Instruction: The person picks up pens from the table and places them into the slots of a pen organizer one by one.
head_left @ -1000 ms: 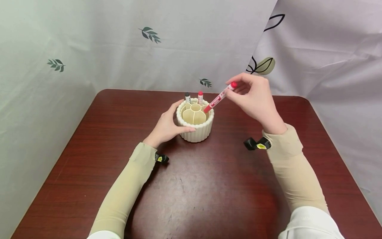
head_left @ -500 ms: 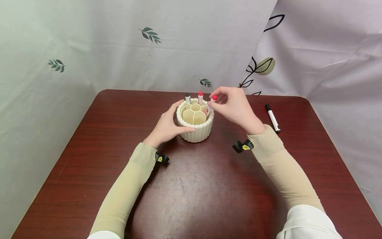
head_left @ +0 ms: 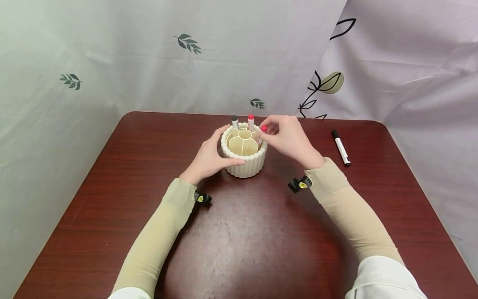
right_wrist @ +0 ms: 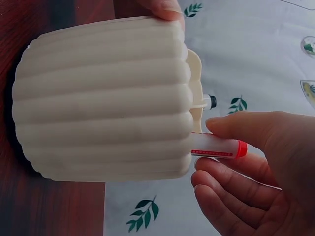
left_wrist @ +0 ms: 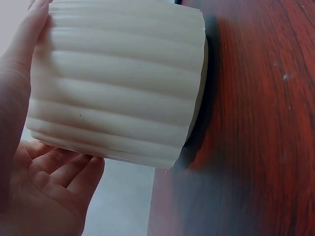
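Observation:
A cream, ribbed pen holder (head_left: pixel 244 168) with petal-shaped compartments stands upright on the table. My left hand (head_left: pixel 207 161) grips its left side, thumb across the front and fingers round the back, as the left wrist view also shows of the holder's ribbed wall (left_wrist: pixel 118 83). At the right rim my right hand (head_left: pixel 289 137) pinches a red-capped marker (right_wrist: pixel 219 146) between thumb and fingers. That marker's lower part is down inside the holder, hidden by the wall. A black-capped marker (head_left: pixel 235 121) and another red-capped marker (head_left: pixel 251 121) stand in the rear compartments.
On the right part of the dark red wooden table (head_left: pixel 239 249) lies a white marker with a black cap (head_left: pixel 341 148). A pale curtain (head_left: pixel 149 62) with leaf prints hangs behind and beside the table.
My right hand has moved left and down, lowering the red-capped marker from above the rim into a right-hand compartment. The loose black-capped marker has come into sight. My left hand stays put.

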`<state>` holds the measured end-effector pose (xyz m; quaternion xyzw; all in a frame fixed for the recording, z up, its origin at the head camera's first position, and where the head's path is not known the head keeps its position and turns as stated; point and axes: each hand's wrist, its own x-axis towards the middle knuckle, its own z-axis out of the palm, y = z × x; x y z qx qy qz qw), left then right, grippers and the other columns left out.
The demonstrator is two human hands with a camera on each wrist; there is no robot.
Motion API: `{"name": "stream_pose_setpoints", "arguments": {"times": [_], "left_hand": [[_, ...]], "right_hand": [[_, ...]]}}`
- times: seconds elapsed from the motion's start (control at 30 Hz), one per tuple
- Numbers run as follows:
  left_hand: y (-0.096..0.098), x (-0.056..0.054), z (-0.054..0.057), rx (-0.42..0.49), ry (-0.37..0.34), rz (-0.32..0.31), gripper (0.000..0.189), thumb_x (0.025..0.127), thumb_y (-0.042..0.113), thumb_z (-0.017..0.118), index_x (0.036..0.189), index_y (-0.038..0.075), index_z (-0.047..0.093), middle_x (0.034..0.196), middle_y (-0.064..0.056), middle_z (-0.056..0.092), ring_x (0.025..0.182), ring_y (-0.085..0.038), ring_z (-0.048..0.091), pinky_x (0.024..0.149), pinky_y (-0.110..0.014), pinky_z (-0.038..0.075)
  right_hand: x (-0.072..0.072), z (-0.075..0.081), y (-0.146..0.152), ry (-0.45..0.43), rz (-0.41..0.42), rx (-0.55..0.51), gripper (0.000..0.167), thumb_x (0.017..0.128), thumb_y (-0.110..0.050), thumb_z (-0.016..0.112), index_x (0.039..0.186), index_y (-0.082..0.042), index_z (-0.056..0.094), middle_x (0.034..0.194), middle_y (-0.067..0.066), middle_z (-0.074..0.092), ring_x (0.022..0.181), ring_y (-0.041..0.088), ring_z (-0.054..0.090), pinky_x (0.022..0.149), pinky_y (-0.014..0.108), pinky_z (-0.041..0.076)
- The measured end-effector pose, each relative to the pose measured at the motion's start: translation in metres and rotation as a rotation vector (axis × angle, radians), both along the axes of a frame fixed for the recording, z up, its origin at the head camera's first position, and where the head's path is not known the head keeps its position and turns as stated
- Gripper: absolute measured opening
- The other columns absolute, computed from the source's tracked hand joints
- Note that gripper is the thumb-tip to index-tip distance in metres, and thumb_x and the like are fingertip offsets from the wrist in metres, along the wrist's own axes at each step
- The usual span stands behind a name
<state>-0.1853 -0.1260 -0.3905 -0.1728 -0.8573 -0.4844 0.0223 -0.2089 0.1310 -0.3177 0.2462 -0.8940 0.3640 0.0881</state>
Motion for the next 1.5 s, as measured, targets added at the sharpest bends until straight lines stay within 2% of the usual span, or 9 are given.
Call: {"name": "stream_pose_setpoints", "arguments": {"times": [0.2,0.37,0.5,0.67,0.77,0.93,1.17,1.5], "left_hand": [[-0.003,0.000,0.000,-0.005,0.025,-0.022,0.111,0.068,0.058,0.091,0.157,0.025,0.034,0.145,0.011,0.050,0.126,-0.008,0.050,0.106,-0.038,0.042],[-0.009,0.005,0.000,-0.010,0.029,-0.047,0.107,0.070,0.056,0.090,0.157,0.026,0.034,0.147,0.014,0.049,0.130,-0.005,0.048,0.110,-0.039,0.038],[-0.014,0.010,0.002,-0.025,0.047,-0.059,0.103,0.073,0.056,0.088,0.156,0.024,0.037,0.148,0.013,0.048,0.132,-0.007,0.048,0.111,-0.041,0.038],[-0.018,0.014,0.004,-0.043,0.074,-0.043,0.092,0.074,0.056,0.087,0.149,0.023,0.044,0.142,0.011,0.053,0.129,-0.009,0.051,0.108,-0.039,0.041],[-0.017,0.011,0.005,-0.050,0.084,-0.036,0.092,0.074,0.052,0.090,0.147,0.020,0.045,0.141,0.007,0.054,0.128,-0.010,0.051,0.107,-0.040,0.041],[-0.006,0.005,0.004,-0.059,0.052,-0.028,0.108,0.069,0.055,0.092,0.153,0.013,0.038,0.146,0.002,0.050,0.130,-0.013,0.049,0.108,-0.040,0.040],[0.011,-0.005,0.000,-0.012,0.036,-0.028,0.116,0.059,0.062,0.093,0.153,0.021,0.039,0.138,0.009,0.052,0.123,-0.008,0.050,0.105,-0.036,0.042],[0.011,-0.004,-0.006,-0.002,0.035,-0.024,0.111,0.061,0.061,0.093,0.152,0.027,0.039,0.139,0.012,0.052,0.125,-0.006,0.049,0.106,-0.038,0.041]], "right_hand": [[0.005,-0.002,0.007,-0.008,-0.019,-0.050,0.022,0.089,-0.031,0.081,0.099,-0.012,0.076,0.080,-0.003,0.069,0.072,0.012,0.063,0.068,0.033,0.052],[0.012,-0.006,0.026,-0.027,-0.087,-0.095,0.029,0.089,-0.046,0.078,0.099,-0.018,0.077,0.084,-0.007,0.070,0.075,0.010,0.064,0.070,0.032,0.053],[0.018,-0.008,0.042,-0.041,-0.142,-0.107,0.031,0.089,-0.047,0.077,0.100,-0.018,0.077,0.085,-0.007,0.071,0.075,0.010,0.065,0.070,0.030,0.053],[0.024,-0.010,0.060,-0.047,-0.199,-0.108,0.031,0.091,-0.048,0.076,0.100,-0.019,0.078,0.087,-0.004,0.072,0.075,0.012,0.065,0.067,0.027,0.051],[0.026,-0.010,0.068,-0.053,-0.235,-0.112,0.032,0.091,-0.050,0.074,0.100,-0.020,0.079,0.089,-0.004,0.072,0.075,0.012,0.065,0.067,0.026,0.050],[0.030,-0.009,0.080,-0.044,-0.275,-0.132,0.031,0.092,-0.048,0.074,0.099,-0.019,0.079,0.089,-0.003,0.073,0.075,0.013,0.065,0.068,0.025,0.050],[0.032,-0.008,0.090,-0.043,-0.304,-0.152,0.032,0.091,-0.048,0.075,0.100,-0.017,0.079,0.084,-0.001,0.074,0.075,0.013,0.065,0.068,0.023,0.049],[0.033,-0.007,0.122,-0.044,-0.405,-0.125,0.039,0.091,-0.050,0.074,0.105,-0.014,0.079,0.086,-0.002,0.073,0.076,0.006,0.066,0.066,0.020,0.047]]}}
